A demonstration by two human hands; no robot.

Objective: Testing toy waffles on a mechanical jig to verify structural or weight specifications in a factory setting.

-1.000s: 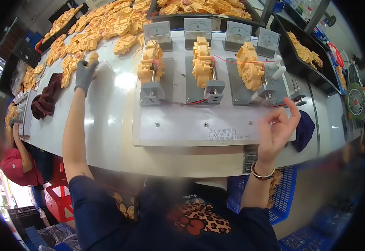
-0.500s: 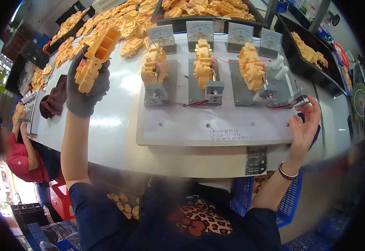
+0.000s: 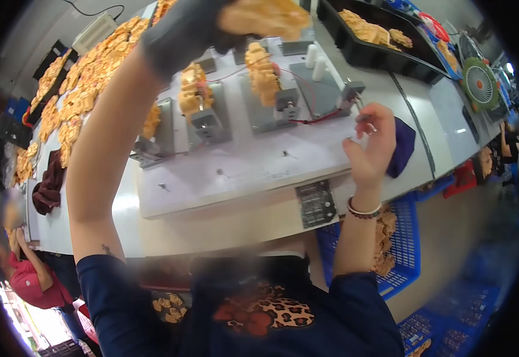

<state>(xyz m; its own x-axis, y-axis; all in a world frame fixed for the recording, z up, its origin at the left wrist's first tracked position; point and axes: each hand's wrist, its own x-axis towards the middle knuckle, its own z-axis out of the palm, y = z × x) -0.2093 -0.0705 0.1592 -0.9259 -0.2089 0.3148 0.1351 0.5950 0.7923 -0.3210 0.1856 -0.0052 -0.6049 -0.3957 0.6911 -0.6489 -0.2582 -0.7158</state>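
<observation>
In the head view my left hand [image 3: 182, 33], in a dark grey glove, is raised over the far side of the test board [image 3: 241, 160]. It grips a tan plastic gearbox housing [image 3: 265, 18], blurred by motion. My bare right hand [image 3: 375, 140] is at the board's right end, its fingers hooked round the rods of the rightmost clamp [image 3: 353, 92], thumb apart from them. That clamp's grey base plate [image 3: 325, 92] holds no housing. Other housings stand upright in the remaining fixtures: one at the left [image 3: 151, 122], one in the middle [image 3: 194, 89] and one beside the vacant plate [image 3: 262, 74].
Two white pegs [image 3: 319, 70] rise behind the vacant plate. A black tray [image 3: 384, 44] with housings stands at the far right. Heaped housings [image 3: 93, 89] cover the left back. A purple cloth [image 3: 403, 146] lies by my right wrist; a blue basket [image 3: 405, 247] stands below. Another person [image 3: 33, 271] sits left.
My left hand has swung right and away from me with the gearbox housing. My right hand stays at the rightmost clamp. The whole view has turned toward the right.
</observation>
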